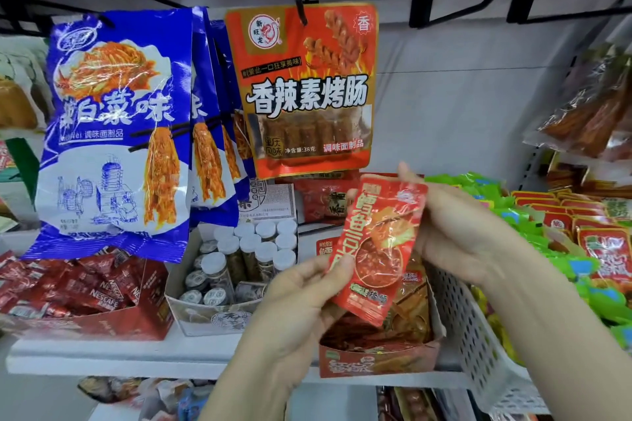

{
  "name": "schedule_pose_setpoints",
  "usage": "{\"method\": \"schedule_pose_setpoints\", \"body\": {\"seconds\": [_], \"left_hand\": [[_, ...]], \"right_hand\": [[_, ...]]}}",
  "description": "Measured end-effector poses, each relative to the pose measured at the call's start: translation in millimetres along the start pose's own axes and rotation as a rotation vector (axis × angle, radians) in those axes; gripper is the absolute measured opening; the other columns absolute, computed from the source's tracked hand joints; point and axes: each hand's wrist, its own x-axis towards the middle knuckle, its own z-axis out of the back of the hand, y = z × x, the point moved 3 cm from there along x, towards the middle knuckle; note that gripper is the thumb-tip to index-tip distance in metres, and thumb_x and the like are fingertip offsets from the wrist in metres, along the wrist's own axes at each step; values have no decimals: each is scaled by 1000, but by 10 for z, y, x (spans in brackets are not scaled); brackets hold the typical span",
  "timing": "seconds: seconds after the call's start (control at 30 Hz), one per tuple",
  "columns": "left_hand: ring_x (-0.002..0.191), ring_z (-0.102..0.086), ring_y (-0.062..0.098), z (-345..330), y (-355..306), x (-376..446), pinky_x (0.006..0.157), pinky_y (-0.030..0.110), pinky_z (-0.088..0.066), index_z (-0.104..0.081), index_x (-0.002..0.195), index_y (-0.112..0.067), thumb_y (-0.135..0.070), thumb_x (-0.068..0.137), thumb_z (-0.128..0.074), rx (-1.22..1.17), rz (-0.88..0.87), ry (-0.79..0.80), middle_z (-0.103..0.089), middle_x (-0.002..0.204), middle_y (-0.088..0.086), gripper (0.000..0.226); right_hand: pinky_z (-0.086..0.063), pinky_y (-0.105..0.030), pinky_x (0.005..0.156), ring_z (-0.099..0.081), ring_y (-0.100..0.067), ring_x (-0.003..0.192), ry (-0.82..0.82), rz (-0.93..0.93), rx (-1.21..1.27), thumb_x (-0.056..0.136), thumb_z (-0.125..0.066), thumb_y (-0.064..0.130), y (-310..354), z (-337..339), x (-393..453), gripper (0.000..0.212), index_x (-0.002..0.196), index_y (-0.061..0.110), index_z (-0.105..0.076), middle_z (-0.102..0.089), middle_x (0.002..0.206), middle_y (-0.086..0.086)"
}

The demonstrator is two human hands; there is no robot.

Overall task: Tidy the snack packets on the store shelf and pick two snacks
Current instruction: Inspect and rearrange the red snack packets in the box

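White store shelf (113,354) under hanging hooks, crowded with snacks. Far left, red Nescafé sachets (73,287) in a tray, blue packets (116,133) hanging above. Then a box of white-capped jars (246,253), an orange packet (302,89) on its hook. Centre, red snack packet (379,249) tilted, pinched low by left hand (294,297), gripped at its upper edge by right hand (458,236), over a red display box (379,361). Right, white perforated basket (478,349), green packets (547,249).

My right hand (458,236) hid its fingers behind the red packet (379,249). Packet covered most of the carton (379,361) behind it. Shelf (113,357) cut off at left edge.
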Motion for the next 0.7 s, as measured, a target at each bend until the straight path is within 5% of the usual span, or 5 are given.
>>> {"method": "schedule_pose_setpoints", "body": {"seconds": [0.2, 0.37, 0.5, 0.6, 0.7], "left_hand": [[74, -72, 11, 52, -140, -29, 59, 21, -54, -76, 85, -21, -40, 71, -74, 312, -315, -228, -77, 88, 2, 24], [104, -56, -3, 284, -131, 112, 88, 19, -46, -60, 116, -32, -37, 98, -54, 949, -486, -429, -60, 118, -16, 20], [133, -37, 4, 287, 25, 284, 114, 25, -27, -46, 142, -27, -49, 99, -44, 1282, -466, -274, -44, 144, -14, 48], [141, -30, 3, 227, 124, 400, 124, 40, -5, -42, 144, -33, -62, 97, -29, 1488, -391, -122, -44, 147, -16, 56], [131, -43, 0, 230, 183, 447, 123, 39, 7, -50, 134, -37, -65, 97, -25, 1546, -362, -81, -54, 135, -20, 53]], "right_hand": [[-50, -11, 56, -65, -1, 59, -52, 273, -536, 88, -66, 26, 181, -31, -145, 18, 86, 12, -76, -76, 75, 1], [-57, -37, 81, -73, -14, 78, -586, 568, -954, 87, -71, 30, 361, 264, -183, 11, 95, 27, -78, -77, 82, 1], [-42, -10, 76, -67, -7, 86, -613, 705, -1238, 85, -74, 20, 215, 202, -166, 15, 99, 20, -78, -74, 93, 4], [-33, 9, 69, -55, 20, 76, -471, 700, -1178, 85, -74, 14, 20, 110, -55, 16, 100, 18, -78, -52, 108, 42], [-34, 9, 72, -58, 15, 92, -433, 667, -1153, 86, -74, 16, -172, 87, 55, 15, 99, 21, -79, -73, 95, 17]]}}
